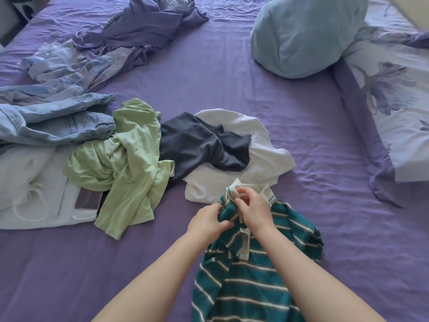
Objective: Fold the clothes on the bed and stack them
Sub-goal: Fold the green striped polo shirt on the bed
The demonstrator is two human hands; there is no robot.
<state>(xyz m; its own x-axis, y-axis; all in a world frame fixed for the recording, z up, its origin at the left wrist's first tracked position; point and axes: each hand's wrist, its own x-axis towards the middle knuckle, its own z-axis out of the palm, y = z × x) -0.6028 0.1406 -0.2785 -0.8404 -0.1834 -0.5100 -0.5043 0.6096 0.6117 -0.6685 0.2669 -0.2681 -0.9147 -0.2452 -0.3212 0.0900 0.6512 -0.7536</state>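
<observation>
A green polo shirt with white stripes [250, 282] lies in front of me on the purple bed sheet [290, 126]. My left hand [209, 223] grips the shirt's fabric just below the collar. My right hand [254, 209] pinches the white collar beside it. Beyond my hands lies a white shirt [262, 156] with a dark grey garment [199, 147] on top. To the left are a crumpled light green top [125, 166], light blue jeans [58, 122] and a white garment [34, 189].
A purple and floral duvet [111, 45] is bunched at the back left. A light blue pillow [304, 33] sits at the back right, with a floral pillow [394, 101] along the right side.
</observation>
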